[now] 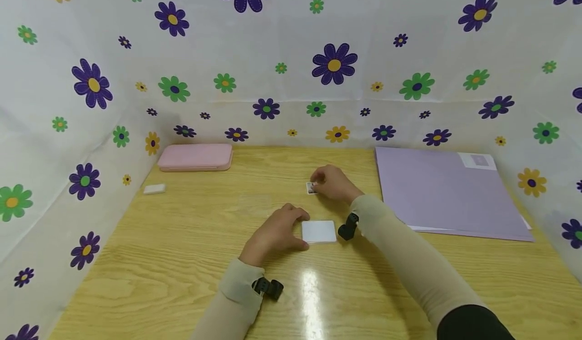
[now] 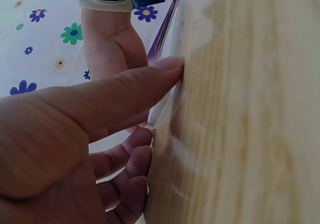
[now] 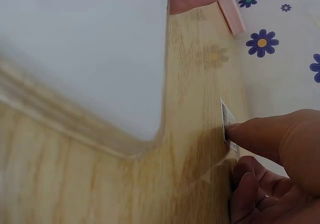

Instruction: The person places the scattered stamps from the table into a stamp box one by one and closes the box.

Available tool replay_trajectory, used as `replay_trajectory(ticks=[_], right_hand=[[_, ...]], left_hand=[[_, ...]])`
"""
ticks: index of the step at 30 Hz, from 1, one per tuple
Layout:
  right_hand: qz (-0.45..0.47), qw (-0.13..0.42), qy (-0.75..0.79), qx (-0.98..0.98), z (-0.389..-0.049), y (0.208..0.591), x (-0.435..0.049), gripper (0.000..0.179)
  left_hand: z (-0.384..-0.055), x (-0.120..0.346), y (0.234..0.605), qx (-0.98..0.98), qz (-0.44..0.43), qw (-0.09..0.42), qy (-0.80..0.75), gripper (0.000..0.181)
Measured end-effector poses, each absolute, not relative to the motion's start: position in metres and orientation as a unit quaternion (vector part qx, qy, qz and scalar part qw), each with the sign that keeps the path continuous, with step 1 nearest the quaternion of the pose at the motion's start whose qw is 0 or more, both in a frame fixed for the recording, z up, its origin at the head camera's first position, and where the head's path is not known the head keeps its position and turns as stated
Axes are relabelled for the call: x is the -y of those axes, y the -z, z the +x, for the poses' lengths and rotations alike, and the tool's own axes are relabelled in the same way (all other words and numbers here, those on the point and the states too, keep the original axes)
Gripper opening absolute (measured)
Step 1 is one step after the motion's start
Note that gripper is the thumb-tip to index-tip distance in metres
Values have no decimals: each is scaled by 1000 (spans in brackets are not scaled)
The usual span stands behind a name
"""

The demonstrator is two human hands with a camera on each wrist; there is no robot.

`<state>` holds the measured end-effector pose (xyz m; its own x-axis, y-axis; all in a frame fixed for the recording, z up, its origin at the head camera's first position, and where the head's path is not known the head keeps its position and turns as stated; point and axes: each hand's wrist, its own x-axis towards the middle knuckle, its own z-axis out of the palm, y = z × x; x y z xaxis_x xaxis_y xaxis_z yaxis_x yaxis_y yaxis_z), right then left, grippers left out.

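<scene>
Far left on the desk [image 1: 173, 269], a pink case [image 1: 196, 157], closed, contents out of sight. Just in front, a white bar [image 1: 154, 189]. At the right, a lilac folder [image 1: 436, 193], lying flat, with sheets [image 1: 423, 229] poking out at the near edge and a white label on the far right corner. Near the middle, a slab [image 1: 319, 231], white on top with clear sides and rounded corners; cannot tell whether hollow.

Around the left end of the slab, the left hand [image 1: 277, 229], forearm slanting forward from the near side. Thumb at the near corner, index at the far side, spread to span the short side and hold the slab between. In the left wrist view, other fingers bent, tips close to the desk.

Beyond the slab, the right hand [image 1: 334, 183], forearm angled forward and to the left, back of the hand up, fingers curled to the thumb, pinching a small photo [image 1: 310, 189] at its right side. In the right wrist view, thumb tip on the photo's face, remaining fingers folded near the desk. Photo just past the slab's far edge, well apart from the case; cannot tell whether flat on the desk or slightly raised. Behind everything, a flowered cloth [image 1: 282, 37].
</scene>
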<state>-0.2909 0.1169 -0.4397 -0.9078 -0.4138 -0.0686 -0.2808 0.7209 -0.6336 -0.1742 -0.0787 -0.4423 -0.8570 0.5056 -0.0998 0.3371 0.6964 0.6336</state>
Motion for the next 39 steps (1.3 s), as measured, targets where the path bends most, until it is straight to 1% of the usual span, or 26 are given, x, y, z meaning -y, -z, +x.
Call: replay_trajectory(ticks=[13,21,27,33,39], right_hand=[[-171,102,337,-920,-291,444,-117,15],[-165,84,359,-915,-287,445,-117,5],[-160,84,378,-908,-287,445,-119,11],[-144,98,398,-901,-284,441,-119,8],[-144,88,399,-901,-277,434,-124,8]], left_hand=[[-175,76,443,-915,228,129,-308,58],[-173,76,441,-915,222,128,-311,56],[-174,78,442,-915,217,126,-314,57],[-175,79,444,-913,215,128,-321,56],[-175,78,444,-913,217,128,-321,56]])
